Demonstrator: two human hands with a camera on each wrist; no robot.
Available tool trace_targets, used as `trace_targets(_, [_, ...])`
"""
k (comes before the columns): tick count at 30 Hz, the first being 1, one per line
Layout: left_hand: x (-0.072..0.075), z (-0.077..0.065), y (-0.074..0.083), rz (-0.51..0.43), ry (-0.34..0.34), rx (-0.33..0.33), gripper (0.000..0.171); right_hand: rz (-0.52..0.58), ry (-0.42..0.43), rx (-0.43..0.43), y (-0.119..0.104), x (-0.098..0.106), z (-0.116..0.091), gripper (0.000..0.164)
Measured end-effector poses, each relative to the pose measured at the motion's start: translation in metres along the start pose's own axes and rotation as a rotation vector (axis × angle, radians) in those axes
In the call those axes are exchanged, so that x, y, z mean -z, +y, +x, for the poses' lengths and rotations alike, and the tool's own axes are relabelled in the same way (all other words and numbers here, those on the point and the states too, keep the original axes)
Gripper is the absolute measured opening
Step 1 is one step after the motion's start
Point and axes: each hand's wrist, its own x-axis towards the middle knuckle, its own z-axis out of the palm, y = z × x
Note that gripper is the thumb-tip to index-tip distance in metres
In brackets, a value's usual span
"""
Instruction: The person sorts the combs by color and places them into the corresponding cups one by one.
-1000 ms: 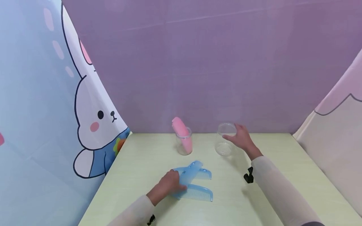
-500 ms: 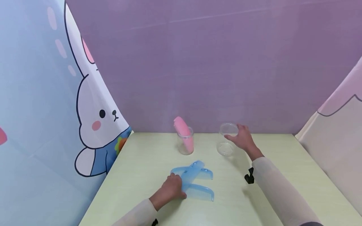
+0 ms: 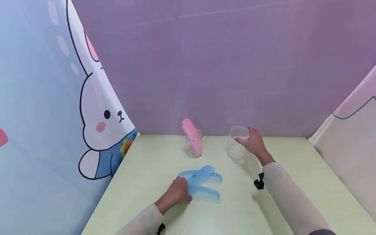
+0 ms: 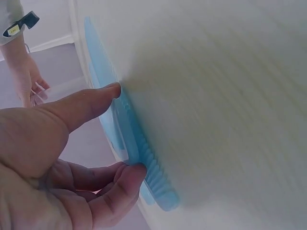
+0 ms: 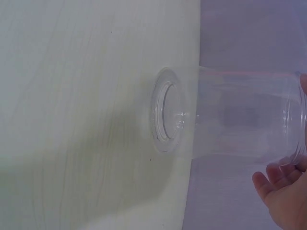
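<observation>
A purple cloth hangs behind a pale wooden tabletop, with a blue cloth bearing a cartoon rabbit at left and a pink-and-cream cloth at right. Near the middle lie three blue combs: a slanting comb on top, its long axis running away and to the right, and a far comb and a near comb, both roughly sideways, teeth toward the person. The left hand pinches the slanting comb's near end between thumb and fingertips; whether it also holds the near comb, I cannot tell. Beyond, the right hand curls part-way round an upright clear jar, gripping near its rim. Left of that, another jar holds something pink, tilted leftward above the rim.
</observation>
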Motion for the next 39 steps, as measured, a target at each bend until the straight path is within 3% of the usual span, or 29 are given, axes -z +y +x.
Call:
trace_targets(12, [0.004, 0.000, -0.002, 0.005, -0.022, -0.070, 0.044, -0.002, 0.006, -0.014, 0.002, -0.002, -0.001, 0.098])
trace_targets(22, [0.009, 0.005, -0.009, 0.006, 0.023, -0.099, 0.042, -0.004, 0.008, -0.018, 0.000, -0.001, -0.002, 0.097])
trace_targets(29, [0.012, 0.014, -0.012, -0.080, 0.023, -0.073, 0.042, 0.000, 0.011, -0.033, 0.000, -0.001, -0.002, 0.097])
trace_targets(39, [0.022, 0.018, -0.012, -0.225, 0.064, -0.090, 0.060, 0.013, 0.027, -0.030, 0.001, -0.003, -0.001, 0.096])
